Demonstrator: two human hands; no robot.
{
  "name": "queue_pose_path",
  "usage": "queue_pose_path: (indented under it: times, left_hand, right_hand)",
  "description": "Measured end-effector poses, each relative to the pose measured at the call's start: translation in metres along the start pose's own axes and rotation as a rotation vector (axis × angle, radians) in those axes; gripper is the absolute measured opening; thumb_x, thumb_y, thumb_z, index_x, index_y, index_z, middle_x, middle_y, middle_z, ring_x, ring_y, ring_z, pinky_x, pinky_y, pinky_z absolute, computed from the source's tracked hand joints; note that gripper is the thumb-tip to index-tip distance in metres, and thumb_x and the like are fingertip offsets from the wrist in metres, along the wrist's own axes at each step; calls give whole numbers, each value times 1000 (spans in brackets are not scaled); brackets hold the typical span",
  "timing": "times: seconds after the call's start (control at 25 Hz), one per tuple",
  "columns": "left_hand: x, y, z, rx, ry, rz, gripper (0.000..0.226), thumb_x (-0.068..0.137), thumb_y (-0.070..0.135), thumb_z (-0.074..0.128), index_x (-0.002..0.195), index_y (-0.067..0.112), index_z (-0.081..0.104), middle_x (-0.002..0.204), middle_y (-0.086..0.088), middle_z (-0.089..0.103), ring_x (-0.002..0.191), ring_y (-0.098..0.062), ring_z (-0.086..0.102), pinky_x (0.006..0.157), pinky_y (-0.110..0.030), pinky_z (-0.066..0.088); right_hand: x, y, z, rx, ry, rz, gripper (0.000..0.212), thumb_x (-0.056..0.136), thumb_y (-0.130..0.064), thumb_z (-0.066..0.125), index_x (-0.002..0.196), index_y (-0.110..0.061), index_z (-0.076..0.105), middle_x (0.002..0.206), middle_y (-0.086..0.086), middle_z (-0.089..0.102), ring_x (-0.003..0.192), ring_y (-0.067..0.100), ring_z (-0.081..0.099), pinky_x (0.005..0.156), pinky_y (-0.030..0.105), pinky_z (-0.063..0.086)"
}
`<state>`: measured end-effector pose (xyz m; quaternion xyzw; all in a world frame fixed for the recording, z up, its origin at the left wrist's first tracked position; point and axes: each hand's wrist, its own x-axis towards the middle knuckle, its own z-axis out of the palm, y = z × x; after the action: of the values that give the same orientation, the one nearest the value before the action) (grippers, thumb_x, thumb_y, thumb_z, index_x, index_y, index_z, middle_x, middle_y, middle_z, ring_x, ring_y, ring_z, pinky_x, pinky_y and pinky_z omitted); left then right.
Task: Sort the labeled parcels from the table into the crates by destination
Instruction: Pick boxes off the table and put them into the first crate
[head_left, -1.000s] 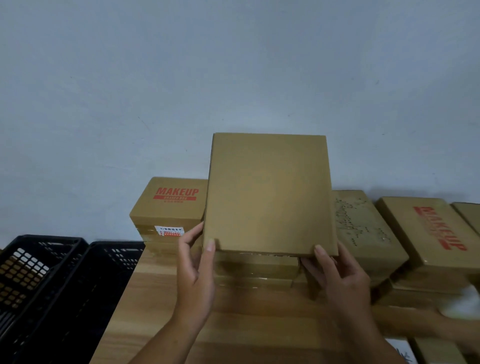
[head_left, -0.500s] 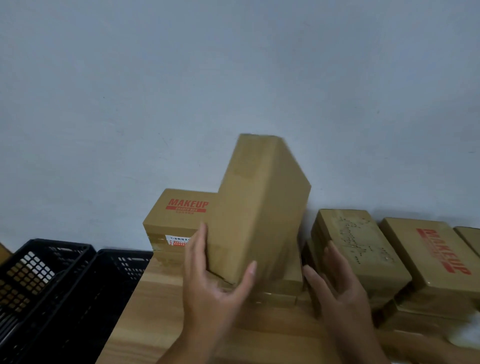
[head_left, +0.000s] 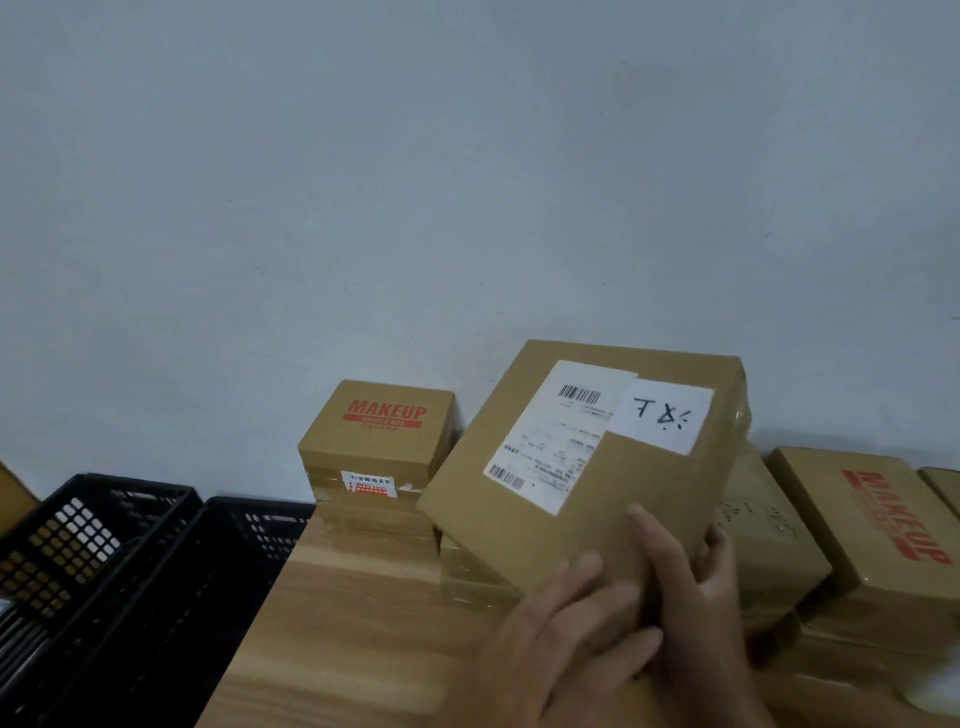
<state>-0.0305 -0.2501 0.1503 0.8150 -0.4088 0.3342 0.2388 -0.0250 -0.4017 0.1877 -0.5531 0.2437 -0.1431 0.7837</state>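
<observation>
1. The parcel (head_left: 639, 467), a brown cardboard box, is held clear above the table (head_left: 337, 634), tilted, its labelled face toward the camera.
2. A printed shipping label (head_left: 550, 441) with barcodes lies on that face; a white sticker (head_left: 662, 415) overlapping it reads "TX" in handwriting.
3. The right hand (head_left: 696, 587) grips the parcel's lower edge, thumb on the front, fingers behind.
4. The left hand (head_left: 566, 629) lies with fingers extended flat against the lower corner, not curled round it.
5. Behind, a stack topped by a MAKEUP box (head_left: 379, 431) stands against the wall (head_left: 467, 182).
6. Further boxes (head_left: 883, 525) lie to the right.
7. The inner black crate (head_left: 228, 561) stands just beside the table's left edge, the outer black crate (head_left: 78, 530) beyond it.
</observation>
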Motion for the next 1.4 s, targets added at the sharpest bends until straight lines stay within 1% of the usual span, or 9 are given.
queue_pose_path:
  times: [0.12, 0.24, 0.32, 0.4, 0.56, 0.72, 1.0, 1.24, 1.4]
  left_hand:
    - [-7, -48, -31, -164, 116, -373, 60, 94, 45, 59, 148, 27, 43, 152, 7, 44, 143, -16, 39, 113, -30, 36]
    - [-10, -91, -56, -451, 159, -1071, 54, 87, 60, 65, 136, 42, 52, 139, 20, 53, 132, -5, 49, 107, -34, 41]
    - [-21, -94, -49, -780, 62, -1226, 44, 83, 57, 67, 125, 45, 63, 125, 19, 67, 121, -6, 61, 97, -34, 48]
    - [-32, -85, -40, -925, 35, -1265, 40, 84, 49, 72, 123, 42, 67, 120, 17, 71, 114, -8, 66, 91, -34, 50]
    - [-54, -70, -38, -908, 163, -1365, 51, 76, 50, 77, 125, 46, 64, 120, 18, 70, 107, -4, 69, 79, -22, 56]
    - [-83, -63, -56, -682, 239, -1438, 46, 79, 61, 67, 124, 57, 59, 117, 25, 68, 99, 5, 67, 79, -27, 51]
    - [-145, -51, -119, -484, 421, -1523, 40, 81, 63, 65, 121, 61, 58, 112, 32, 66, 94, 8, 66, 76, -28, 51]
    - [-212, -58, -190, -406, 555, -1578, 30, 89, 52, 62, 117, 63, 58, 106, 34, 65, 89, 6, 67, 65, -19, 52]
    - [-272, -69, -247, -399, 607, -1590, 32, 91, 45, 65, 120, 58, 60, 112, 28, 67, 93, 1, 69, 66, -21, 55]
  right_hand:
    - [6, -2, -18, 26, -85, 90, 83, 57, -46, 82, 133, -26, 58, 113, 6, 76, 95, 28, 75, 67, 37, 61]
    - [0, 3, -36, 82, -196, 129, 55, 93, -16, 62, 141, 7, 49, 60, 10, 73, 48, 12, 70, 40, 19, 52]
    - [-3, -1, -33, 114, -268, 154, 88, 72, -18, 90, 138, 17, 42, 41, 11, 61, 29, 9, 57, 30, 18, 43]
    - [10, -5, -34, 102, -223, 148, 149, 10, -38, 104, 138, 8, 42, 50, 18, 62, 32, 10, 60, 33, 20, 46]
    - [18, 10, -31, -225, -254, 148, 54, 96, -32, 64, 148, -30, 47, 135, 3, 62, 115, 20, 65, 93, 37, 53]
    - [4, 30, -23, -384, -320, 31, 54, 71, -70, 70, 123, -64, 57, 130, -34, 55, 116, 3, 58, 97, 36, 49]
    - [-36, 76, 23, -417, -473, 34, 36, 87, -39, 73, 120, -52, 68, 105, -28, 74, 90, -13, 67, 79, 19, 48]
    - [-97, 124, 85, -444, -564, 62, 40, 86, -32, 77, 120, -51, 68, 100, -17, 78, 91, 3, 74, 88, 35, 56]
    - [-154, 167, 134, -451, -596, 25, 37, 90, -16, 73, 118, -41, 73, 100, -10, 79, 86, 5, 75, 70, 20, 59]
